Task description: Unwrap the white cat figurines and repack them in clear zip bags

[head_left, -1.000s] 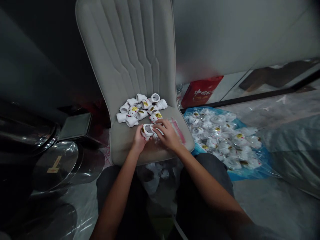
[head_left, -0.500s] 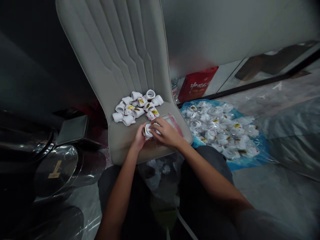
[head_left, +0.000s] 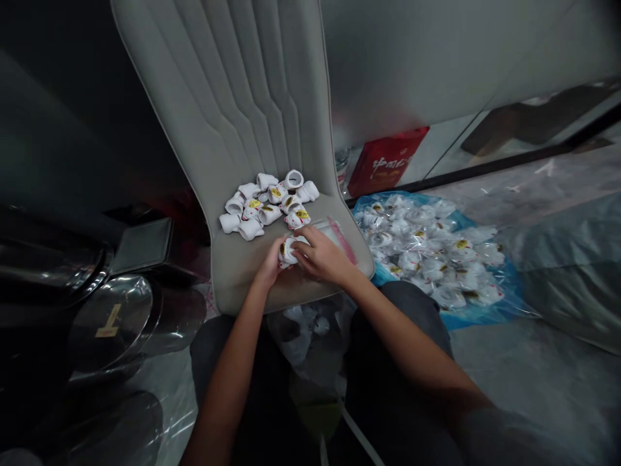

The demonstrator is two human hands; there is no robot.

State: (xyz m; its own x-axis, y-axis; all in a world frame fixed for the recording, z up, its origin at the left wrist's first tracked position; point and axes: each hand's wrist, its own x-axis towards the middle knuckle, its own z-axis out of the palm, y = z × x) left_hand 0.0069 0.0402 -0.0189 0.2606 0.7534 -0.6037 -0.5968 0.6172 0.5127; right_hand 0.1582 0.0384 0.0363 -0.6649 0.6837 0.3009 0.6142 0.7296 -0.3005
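Note:
A small white lucky cat figurine [head_left: 287,251] with a gold patch is held between both hands over the front of the grey chair seat [head_left: 237,278]. My left hand [head_left: 272,261] closes round its left side. From the right, my right hand [head_left: 321,255] has its fingers bent onto the figurine; its fingertips partly cover it. Just beyond the hands lies a pile of similar white cat figurines [head_left: 269,215], several tipped so that their hollow bases show. Beside my right hand, clear plastic bags with a pink edge [head_left: 343,241] rest flat on the seat.
On the floor to the right, a blue plastic sheet [head_left: 507,304] bears many bagged figurines [head_left: 427,252]. A red bag [head_left: 388,162] leans by the wall. Shiny metal canisters [head_left: 116,314] stand at left. A translucent plastic bag [head_left: 310,336] hangs between my knees.
The view has shifted slightly. My right fingers have drawn closer together over the figurine, which stays between both hands. The pile on the seat is unchanged.

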